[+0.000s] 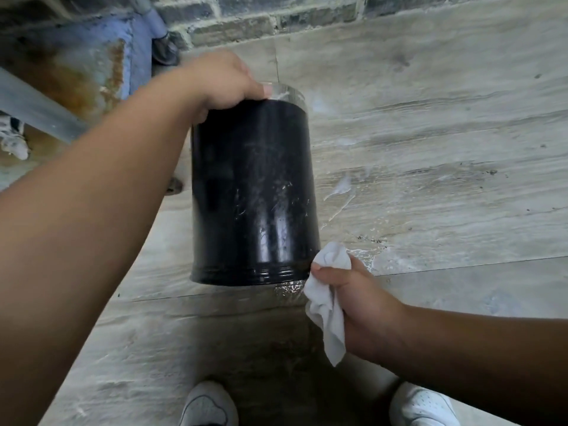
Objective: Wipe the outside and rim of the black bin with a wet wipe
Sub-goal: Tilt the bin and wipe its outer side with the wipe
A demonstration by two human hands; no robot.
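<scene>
The black bin [252, 192] is a glossy, scuffed cylinder held off the floor, tipped on its side with its ribbed rim toward me. My left hand [221, 81] grips the bin's far end, thumb lying across it. My right hand [347, 290] is closed around a crumpled white wet wipe [329, 305], which touches the bin's lower right edge at the rim. A loose tail of the wipe hangs down below my fist. The inside of the bin is hidden.
Grey wood-look floor planks [430, 149] lie below, with wet streaks to the right of the bin. A brick wall [276, 16] runs along the top. A rusty blue metal object [76, 66] stands at upper left. My white shoes [209, 404] show at the bottom.
</scene>
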